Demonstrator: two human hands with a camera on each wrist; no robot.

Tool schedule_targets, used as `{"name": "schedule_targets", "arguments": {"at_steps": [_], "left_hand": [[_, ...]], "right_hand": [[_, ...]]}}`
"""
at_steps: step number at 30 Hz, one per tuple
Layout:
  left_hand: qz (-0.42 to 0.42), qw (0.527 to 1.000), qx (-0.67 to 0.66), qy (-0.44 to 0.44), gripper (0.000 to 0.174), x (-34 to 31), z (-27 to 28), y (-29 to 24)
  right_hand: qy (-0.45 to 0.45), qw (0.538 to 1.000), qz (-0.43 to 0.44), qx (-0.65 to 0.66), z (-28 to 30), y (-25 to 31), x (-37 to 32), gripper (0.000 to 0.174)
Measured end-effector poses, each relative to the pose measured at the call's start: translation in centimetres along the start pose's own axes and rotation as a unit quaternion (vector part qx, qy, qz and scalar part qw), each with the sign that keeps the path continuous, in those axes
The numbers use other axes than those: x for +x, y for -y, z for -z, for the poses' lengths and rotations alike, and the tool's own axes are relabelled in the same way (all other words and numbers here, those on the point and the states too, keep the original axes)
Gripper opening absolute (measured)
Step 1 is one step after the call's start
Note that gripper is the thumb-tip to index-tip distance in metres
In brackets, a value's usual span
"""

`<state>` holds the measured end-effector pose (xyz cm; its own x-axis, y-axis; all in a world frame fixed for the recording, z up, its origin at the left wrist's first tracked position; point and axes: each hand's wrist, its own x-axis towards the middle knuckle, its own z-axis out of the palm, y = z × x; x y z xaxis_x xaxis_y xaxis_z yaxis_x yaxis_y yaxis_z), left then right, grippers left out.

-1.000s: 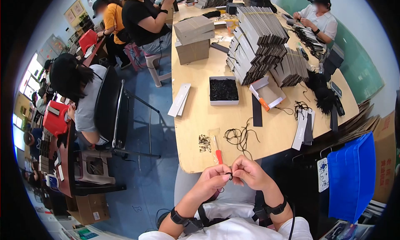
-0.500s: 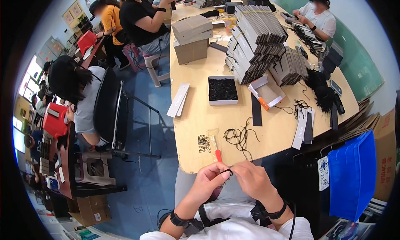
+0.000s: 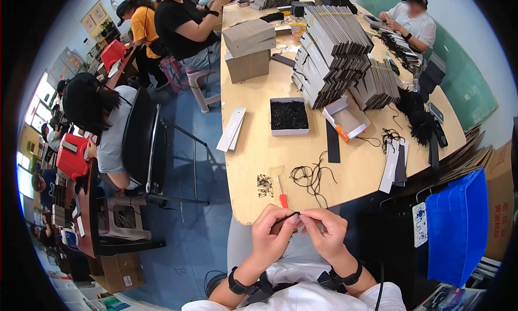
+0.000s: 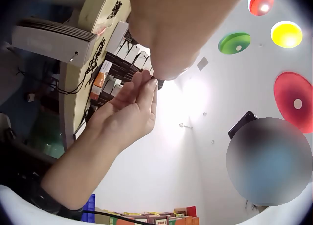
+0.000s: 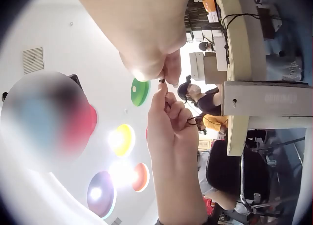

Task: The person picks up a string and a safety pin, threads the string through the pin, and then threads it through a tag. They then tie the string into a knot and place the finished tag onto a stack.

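Observation:
A thin black cord (image 3: 286, 218) lies between my two hands above the table's near edge. My left hand (image 3: 268, 236) pinches it between thumb and fingers; in the right wrist view a bit of cord (image 5: 194, 121) curves out by its curled fingers. The right hand (image 3: 327, 228) pinches the cord's end, thumb against fingertip. Both sets of fingertips meet closely, hiding most of the short piece there. Near the hands in the left wrist view stands a stack of grey cards (image 4: 54, 41) with a punched hole.
On the table (image 3: 251, 203) lie a red-handled tool (image 3: 283, 200), small black loops (image 3: 264, 186) and tangled cord (image 3: 313, 181). Beyond are a box of black bits (image 3: 289, 116), an open carton (image 3: 345, 121) and tall card stacks (image 3: 332, 57). A blue bin (image 3: 456, 230) stands right.
The cord was bent in a small loop at the left thumb and now runs straighter between the fingertips. The right hand turned over the cord, then back to a fingertip pinch.

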<state>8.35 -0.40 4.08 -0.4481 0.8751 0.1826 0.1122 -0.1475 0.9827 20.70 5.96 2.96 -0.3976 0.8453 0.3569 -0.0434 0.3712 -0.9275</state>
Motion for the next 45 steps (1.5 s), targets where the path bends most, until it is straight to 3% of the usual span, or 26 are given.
{"name": "schedule_targets", "arguments": {"at_steps": [2,5,15,23,30,32,33,35,36,38,45], "left_hand": [[-0.051,0.995,0.088,-0.023,0.009,0.0,-0.1,0.4],[-0.056,0.982,0.178,-0.038,0.01,0.3,-0.3,-0.1],[-0.088,0.964,0.245,-0.061,0.011,0.3,-0.8,1.1],[-0.151,0.932,0.326,0.048,0.014,1.2,0.6,0.6],[-0.205,0.896,0.388,0.069,0.015,1.1,0.9,0.4],[-0.128,0.93,0.33,0.095,0.011,1.1,1.0,0.7],[-0.129,0.93,0.331,0.095,0.011,1.0,1.1,1.0],[0.046,0.984,0.12,0.123,0.007,0.7,1.4,1.6],[0.046,0.984,0.121,0.123,0.007,0.7,1.4,1.9],[0.172,0.971,-0.109,0.127,0.006,0.6,1.4,2.1],[0.224,0.952,-0.165,0.128,0.009,0.7,1.6,1.7]], "right_hand": [[-0.005,1.0,0.009,-0.03,-0.3,0.0,0.1,0.012],[0.003,0.996,0.024,-0.086,-0.3,-0.1,0.7,0.01],[0.083,0.978,0.054,-0.181,0.8,-0.1,1.6,0.009],[0.17,0.961,0.039,-0.214,2.1,0.1,2.4,0.009],[0.23,0.953,-0.003,-0.199,2.8,0.0,2.9,0.009],[0.222,0.955,0.015,-0.196,2.7,-0.3,2.9,0.009],[0.213,0.957,0.031,-0.193,2.7,-0.5,2.9,0.01],[0.201,0.959,0.051,-0.192,2.6,-0.8,2.8,0.011],[0.19,0.96,0.07,-0.191,2.5,-1.0,2.7,0.011],[0.174,0.962,0.09,-0.192,2.2,-1.3,2.4,0.012],[0.116,0.961,0.163,-0.194,1.7,-1.7,1.7,0.016]]}}
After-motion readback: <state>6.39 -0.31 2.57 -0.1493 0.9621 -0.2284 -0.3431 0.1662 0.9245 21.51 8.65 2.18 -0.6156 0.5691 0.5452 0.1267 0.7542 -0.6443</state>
